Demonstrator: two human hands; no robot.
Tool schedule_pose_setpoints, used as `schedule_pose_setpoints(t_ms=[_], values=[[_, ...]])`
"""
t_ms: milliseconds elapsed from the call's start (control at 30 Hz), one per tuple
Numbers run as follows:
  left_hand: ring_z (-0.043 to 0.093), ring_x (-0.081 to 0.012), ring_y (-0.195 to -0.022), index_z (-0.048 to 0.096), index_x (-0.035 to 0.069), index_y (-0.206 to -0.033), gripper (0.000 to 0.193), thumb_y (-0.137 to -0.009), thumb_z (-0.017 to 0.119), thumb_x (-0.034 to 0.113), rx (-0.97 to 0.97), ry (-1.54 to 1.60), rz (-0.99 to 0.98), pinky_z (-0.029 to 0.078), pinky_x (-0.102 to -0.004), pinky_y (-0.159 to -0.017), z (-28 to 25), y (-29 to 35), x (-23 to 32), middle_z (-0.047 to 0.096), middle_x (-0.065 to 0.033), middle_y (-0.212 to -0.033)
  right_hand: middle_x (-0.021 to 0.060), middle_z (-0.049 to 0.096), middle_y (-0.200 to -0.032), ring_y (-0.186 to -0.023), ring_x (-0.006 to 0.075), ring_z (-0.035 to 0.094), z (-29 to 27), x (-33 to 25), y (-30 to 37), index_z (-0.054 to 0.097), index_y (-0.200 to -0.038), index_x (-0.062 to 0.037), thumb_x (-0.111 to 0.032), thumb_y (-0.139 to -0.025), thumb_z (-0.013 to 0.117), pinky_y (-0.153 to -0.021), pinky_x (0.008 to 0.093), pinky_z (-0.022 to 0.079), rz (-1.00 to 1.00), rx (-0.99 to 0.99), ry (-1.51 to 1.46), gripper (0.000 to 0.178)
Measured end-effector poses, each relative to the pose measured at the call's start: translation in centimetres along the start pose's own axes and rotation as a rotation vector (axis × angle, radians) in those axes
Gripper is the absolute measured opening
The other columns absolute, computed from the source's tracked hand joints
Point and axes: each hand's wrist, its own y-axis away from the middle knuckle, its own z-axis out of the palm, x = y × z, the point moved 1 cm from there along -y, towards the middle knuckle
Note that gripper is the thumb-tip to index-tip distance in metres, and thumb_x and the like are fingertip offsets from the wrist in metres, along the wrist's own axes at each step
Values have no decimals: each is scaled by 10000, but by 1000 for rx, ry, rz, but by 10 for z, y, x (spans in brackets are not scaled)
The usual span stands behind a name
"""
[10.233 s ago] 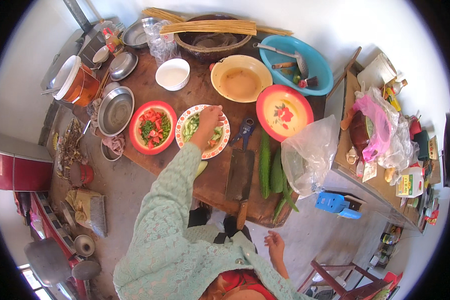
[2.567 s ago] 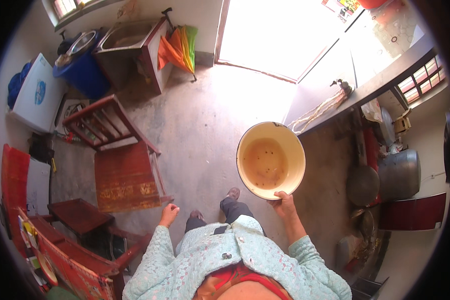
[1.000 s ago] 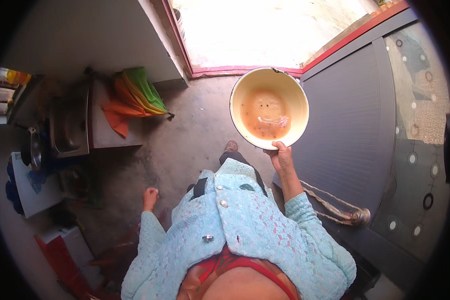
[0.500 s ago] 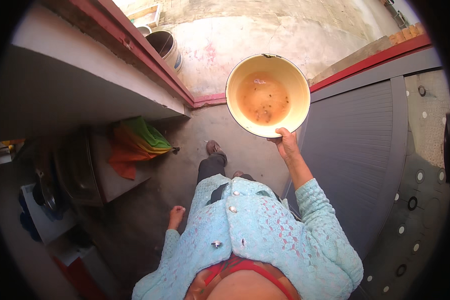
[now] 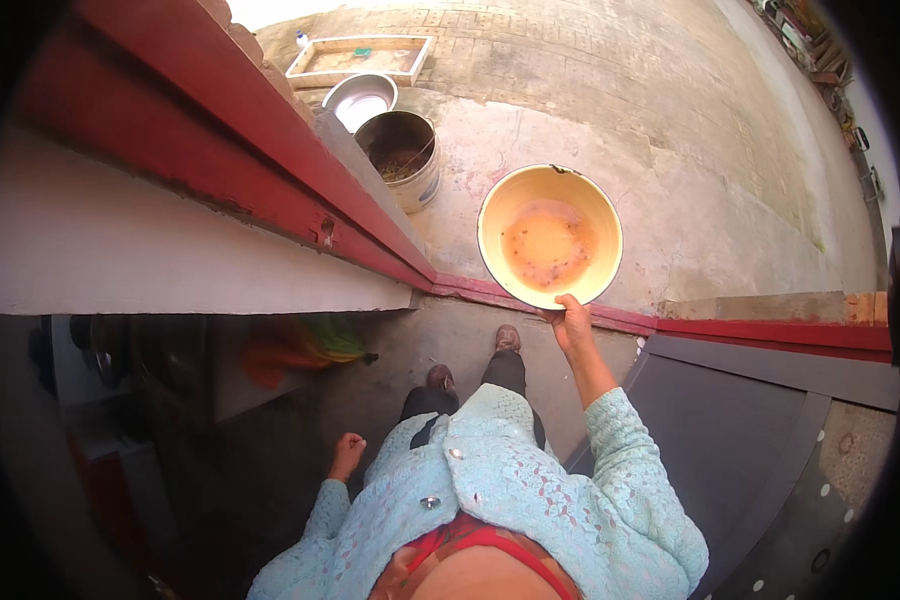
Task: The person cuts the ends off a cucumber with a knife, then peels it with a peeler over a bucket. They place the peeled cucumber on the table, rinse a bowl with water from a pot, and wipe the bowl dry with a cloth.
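Note:
My right hand [image 5: 571,325] grips the near rim of a cream enamel basin [image 5: 606,215], thumb on the inner side and fingers underneath. Shallow brownish water with dark specks lies in the basin, and its far rim has a dark chipped spot. The basin is held out in front of me, over the red door sill [image 5: 625,318]. My left hand [image 5: 347,455] hangs low by my left side, its fingers curled in and nothing showing in them.
Beyond the sill on the left stand a bucket [image 5: 422,190] with dark contents, a metal basin [image 5: 388,92] and a white-framed tray [image 5: 310,76]. A red door frame [image 5: 270,190] rises at left, a grey door [image 5: 710,430] at right. A colourful cloth [image 5: 315,345] hangs indoors.
I have stepped forward toward the doorway, the other foot now leading. The basin, still in my right hand, has come over the sill, and more of the yard shows.

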Motion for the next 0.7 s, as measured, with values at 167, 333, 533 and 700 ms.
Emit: schedule_pose_setpoints(t_ms=[167, 333, 533, 700], values=[[602, -171, -744, 637, 19, -804, 149, -747, 648, 155, 229, -77, -88, 492, -340, -678, 24, 77, -167, 640, -92, -766, 152, 595, -956, -743, 260, 646, 74, -11, -92, 444, -1108, 57, -6, -749, 455, -559, 367, 588, 25, -118, 87, 364], [603, -182, -751, 649, 36, -809, 152, -757, 637, 179, 163, 144, -441, 490, -351, -684, 64, 116, -145, 645, -95, -777, 196, 583, -946, -717, 292, 649, 157, -18, -178, 424, -1110, 75, 8, -743, 414, -537, 355, 597, -106, -157, 192, 373], [603, -181, -757, 645, 39, -818, 154, -758, 643, 181, 212, 201, -463, 491, -350, -685, 47, 109, -50, 644, -91, -780, 259, 557, -983, -759, 361, 637, 271, -16, -260, 231, -1270, 59, 3, -769, 421, -589, 414, 581, -250, 66, 709, 539], [604, -180, -762, 641, 42, -826, 155, -760, 648, 182, 253, 214, -459, 491, -350, -687, 31, 97, -26, 643, -88, -783, 418, 357, -1191, -876, 463, 580, 330, 3, -333, 19, -1374, 7, -197, -804, 557, -765, 455, 485, -638, 163, 1270, 810]])
